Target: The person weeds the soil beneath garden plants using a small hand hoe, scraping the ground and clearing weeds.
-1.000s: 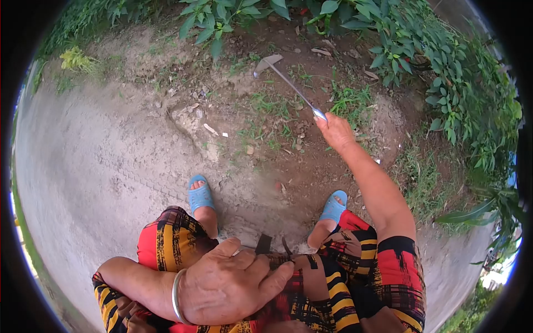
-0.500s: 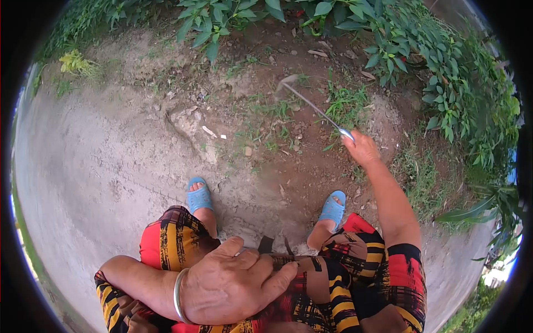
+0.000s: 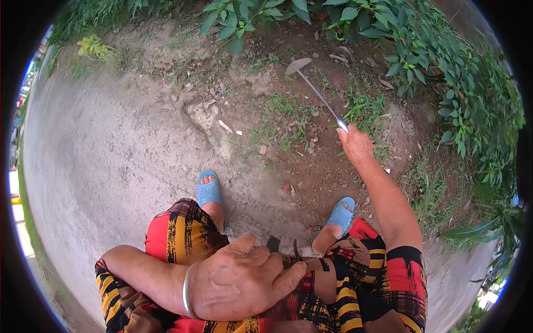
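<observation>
My right hand (image 3: 356,145) is closed around the handle of a small hand hoe (image 3: 321,95). The hoe's thin metal shaft slants up and left from my fist. Its curved, half-moon blade is over bare soil, close to small tufts of grass (image 3: 366,106); whether it touches the ground I cannot tell. My left hand (image 3: 239,280), with a silver bangle (image 3: 187,294) at the wrist, rests back-up across my lap. Its fingers bend loosely downward with the thumb apart, and nothing shows in it.
Leafy pepper plants (image 3: 452,72) line the top and right, with a green pepper (image 3: 337,30) hanging among them. Both feet wear blue slippers (image 3: 209,191) on the dirt. Weeds (image 3: 291,114), small stones and white scraps lie ahead. Pale hard ground (image 3: 100,155) stretches left.
The hoe's blade, blurred before, now shows sharply and sits slightly farther up and right. My right hand has shifted a little up. The whole view has turned slightly; my left hand stays on my lap.
</observation>
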